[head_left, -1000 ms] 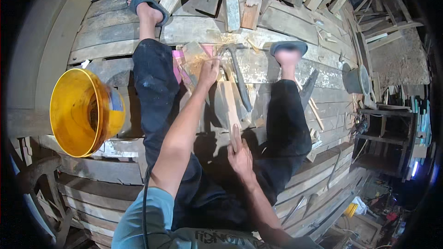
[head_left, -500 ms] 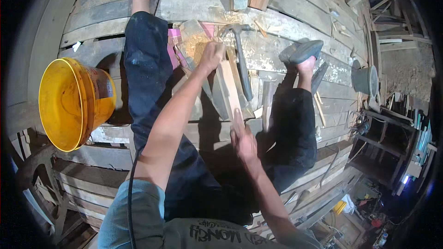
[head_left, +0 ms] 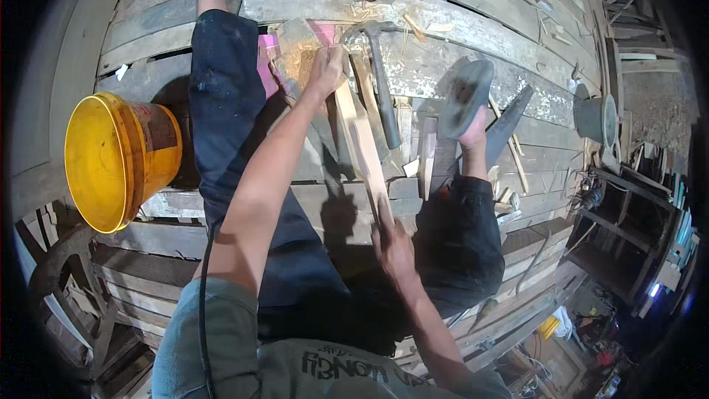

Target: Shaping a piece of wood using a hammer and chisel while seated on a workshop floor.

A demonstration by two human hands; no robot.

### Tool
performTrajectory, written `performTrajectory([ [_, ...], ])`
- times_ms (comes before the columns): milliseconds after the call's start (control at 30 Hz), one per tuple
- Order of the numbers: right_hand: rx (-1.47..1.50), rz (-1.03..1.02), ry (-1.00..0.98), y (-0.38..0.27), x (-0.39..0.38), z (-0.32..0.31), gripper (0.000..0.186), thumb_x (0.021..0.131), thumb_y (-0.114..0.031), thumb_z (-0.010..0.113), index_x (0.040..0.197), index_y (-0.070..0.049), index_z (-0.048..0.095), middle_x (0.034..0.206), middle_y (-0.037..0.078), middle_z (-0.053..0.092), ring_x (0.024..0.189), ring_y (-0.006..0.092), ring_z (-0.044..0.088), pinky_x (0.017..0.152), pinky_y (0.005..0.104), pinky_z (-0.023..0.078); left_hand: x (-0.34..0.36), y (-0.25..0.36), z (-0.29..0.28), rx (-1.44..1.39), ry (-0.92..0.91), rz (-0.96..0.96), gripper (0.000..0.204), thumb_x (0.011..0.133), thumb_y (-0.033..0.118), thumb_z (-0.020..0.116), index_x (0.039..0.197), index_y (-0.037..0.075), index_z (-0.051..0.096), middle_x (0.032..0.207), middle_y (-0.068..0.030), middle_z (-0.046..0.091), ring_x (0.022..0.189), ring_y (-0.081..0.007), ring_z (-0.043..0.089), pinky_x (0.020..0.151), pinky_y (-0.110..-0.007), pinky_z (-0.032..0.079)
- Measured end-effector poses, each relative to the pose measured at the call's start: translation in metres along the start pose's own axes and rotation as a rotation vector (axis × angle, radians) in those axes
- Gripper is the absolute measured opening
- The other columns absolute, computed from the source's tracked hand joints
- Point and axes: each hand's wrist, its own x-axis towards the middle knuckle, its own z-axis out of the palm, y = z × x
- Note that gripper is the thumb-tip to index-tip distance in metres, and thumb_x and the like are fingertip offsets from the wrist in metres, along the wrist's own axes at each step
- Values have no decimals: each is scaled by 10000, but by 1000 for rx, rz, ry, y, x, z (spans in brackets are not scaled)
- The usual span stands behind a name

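Gripping a long pale wooden slat (head_left: 362, 144) at both ends, the person sits on a plank floor (head_left: 473, 37) with legs spread. The left hand (head_left: 327, 70) is curled round the slat's far end, fingers wrapped tight, close to a claw hammer (head_left: 380, 89) that lies just to its right. The right hand (head_left: 391, 244) closes on the near end, between the knees; its fingers look folded round the wood, though the thumb side is hidden. The slat runs from the middle of the floor back toward the person's lap. A yellow bucket (head_left: 118, 151) lies on its side near the floor's left edge, well apart from the hands. My judgement: the slat is being positioned or aligned with 2 hands, and the next move calls for 1 hand to steady it while the other frees itself for the hammer.
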Motion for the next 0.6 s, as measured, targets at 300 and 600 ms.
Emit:
performTrajectory([
  [300,-57,-83,14,-22,54,-1,668,889,-153,555,1469,-300,257,912,281,563,744,470,585,638,510,489,11,-28,-24,-11,-71,-86,443,874,364,446,680,-25,533,567,-154,509,569,-231,518,589,-414,399],
  [600,-135,-51,26,-14,54,1,661,878,-131,570,1458,-270,284,963,255,584,790,442,602,704,491,496,25,-7,-9,-100,28,-107,470,864,380,478,656,-41,503,566,-116,491,567,-196,497,533,-402,361],
])
